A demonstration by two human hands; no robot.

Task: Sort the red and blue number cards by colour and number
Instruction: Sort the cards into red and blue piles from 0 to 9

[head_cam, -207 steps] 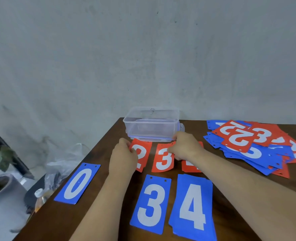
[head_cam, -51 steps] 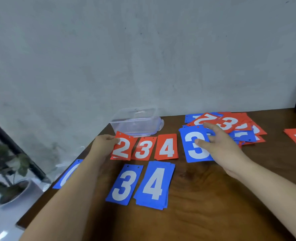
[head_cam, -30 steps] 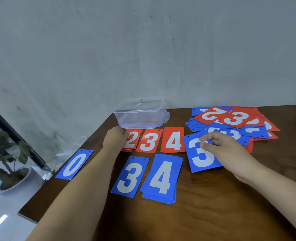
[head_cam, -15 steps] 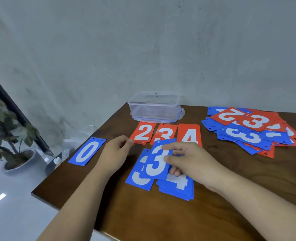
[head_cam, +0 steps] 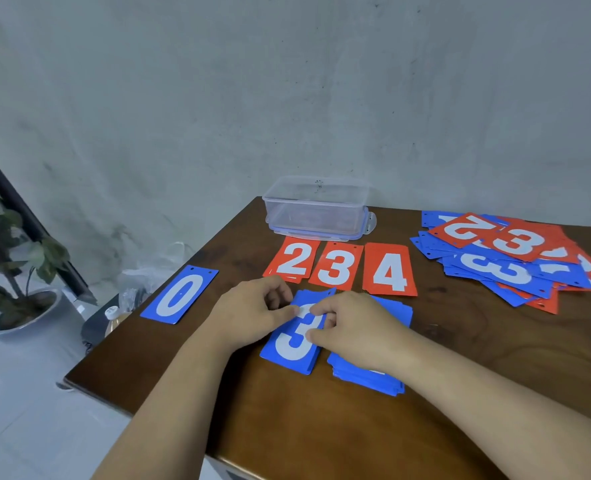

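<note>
Both hands are on the blue 3 card (head_cam: 293, 344), front-centre of the table (head_cam: 322, 427).

We read the left hand (head_cam: 252, 313) as curled. Its thumb tip lies on the card's face near the upper left and the fingers fold in at the far-left corner, so it pinches that edge. The right hand (head_cam: 353, 327) is likewise curled, index finger and thumb on the card's right side, pinching it.

The card lies flat or close to it, digit upright toward us. We can't tell if it's fully down. Its near edge looks layered, so there's more than one card there, but we can't count them.

- **Blue stack (head_cam: 367, 375):** just right of the 3, mostly hidden under the right hand and wrist. We can't read its digit.
- **Blue 0 card (head_cam: 179, 294):** lies alone near the table's left edge, apart from the 3.
- **Red row behind the hands, left to right:** red 2 (head_cam: 294, 259), red 3 (head_cam: 335, 266), red 4 (head_cam: 389, 270), side by side with edges about touching. Red 2 has more cards under it, slightly offset.
- **Mixed pile (head_cam: 509, 261):** red and blue cards at far right, loosely fanned, reds on top, digits at odd angles.
- **Clear plastic box (head_cam: 316, 209):** at the table's back edge, just behind red 2 and red 3.

Off the table to the left we see a potted plant (head_cam: 10, 258) on the floor and a bottle (head_cam: 114, 315) below the table edge.
</note>
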